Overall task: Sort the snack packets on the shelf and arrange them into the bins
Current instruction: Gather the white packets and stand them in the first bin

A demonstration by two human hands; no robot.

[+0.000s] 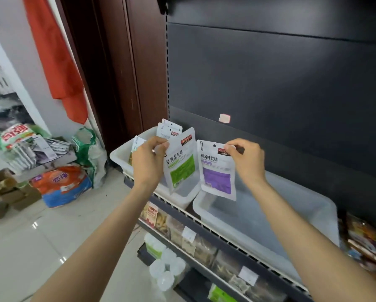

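White packet [179, 162] w/ green panel; white packet [218, 171] w/ purple panel; bins [313, 205] translucent white, prob.

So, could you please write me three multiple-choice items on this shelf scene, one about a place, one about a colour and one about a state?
1. Where does the purple packet hang?
A. above the right bin
B. on the floor
C. inside the left bin

2. What colour is the panel on the packet in the left hand?
A. red
B. green
C. blue

3. How does the right hand hold its packet?
A. flat on an open palm
B. crushed in a fist
C. pinched at the top edge

Answers: 1 A, it dangles over the right bin's near corner. 2 B, the green packet shows a green panel. 3 C, fingertips pinch its top.
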